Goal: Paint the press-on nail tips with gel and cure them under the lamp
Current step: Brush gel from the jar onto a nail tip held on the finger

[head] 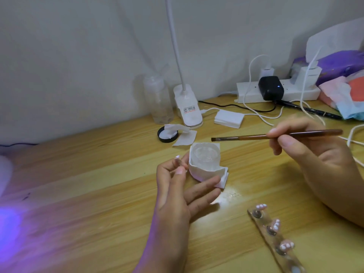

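Several nail tips (274, 226) between the hands (177, 196)

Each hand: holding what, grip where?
Right hand pinches the brush mid-handle, behind the ferrule. Left hand pinches a nail tip between thumb and forefinger; exact edge unclear.

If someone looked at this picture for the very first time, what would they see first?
Probably the two hands in the middle: the right hand holds a brown brush level above the desk, and the left hand pinches a tiny nail tip beside a small glass cup wrapped in white paper. Next, the painted nail tips standing on a clear holder strip at the lower right, and the purple glow at the lower left edge.
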{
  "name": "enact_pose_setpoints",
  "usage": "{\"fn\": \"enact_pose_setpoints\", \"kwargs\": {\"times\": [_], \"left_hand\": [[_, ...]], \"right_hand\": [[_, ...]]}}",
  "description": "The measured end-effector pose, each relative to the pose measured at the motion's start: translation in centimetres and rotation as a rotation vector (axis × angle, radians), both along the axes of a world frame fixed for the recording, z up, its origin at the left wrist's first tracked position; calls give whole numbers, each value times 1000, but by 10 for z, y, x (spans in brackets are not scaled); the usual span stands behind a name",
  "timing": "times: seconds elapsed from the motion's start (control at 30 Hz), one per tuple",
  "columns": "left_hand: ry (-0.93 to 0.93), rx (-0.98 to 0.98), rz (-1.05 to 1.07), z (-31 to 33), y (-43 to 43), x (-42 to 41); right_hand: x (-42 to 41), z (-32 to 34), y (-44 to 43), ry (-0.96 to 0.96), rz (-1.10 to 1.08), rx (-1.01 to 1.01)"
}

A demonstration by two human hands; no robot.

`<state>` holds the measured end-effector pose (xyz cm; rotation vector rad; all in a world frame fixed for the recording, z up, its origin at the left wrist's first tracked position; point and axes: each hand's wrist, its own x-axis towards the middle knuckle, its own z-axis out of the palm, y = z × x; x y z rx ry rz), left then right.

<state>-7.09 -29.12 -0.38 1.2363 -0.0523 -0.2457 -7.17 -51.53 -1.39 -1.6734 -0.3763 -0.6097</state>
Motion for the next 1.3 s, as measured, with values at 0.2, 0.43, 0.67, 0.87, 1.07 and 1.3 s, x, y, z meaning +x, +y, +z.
{"fn": "enact_pose_setpoints", "kwargs": {"times": [0.2, 0.43, 0.67, 0.87, 1.07, 1.3], "left_hand": [[-67, 2, 21, -6, -2, 0], [-107, 9, -22, -7, -2, -1], [-123, 8, -91, -9, -3, -2], [-159, 36, -100, -11, -2, -4], [-161, 20, -104, -14, -3, -4], [-136, 32, -122, -9, -2, -6]], "right_hand": [[-2, 0, 2, 21, 61, -28], [-7, 3, 7, 85, 149, -80], [-6, 3, 6, 44, 197, -132], [-9, 1, 5, -126, 116, -334], [-12, 3, 6, -208, 75, -578], [-9, 1, 9, -125, 134, -533]]}}
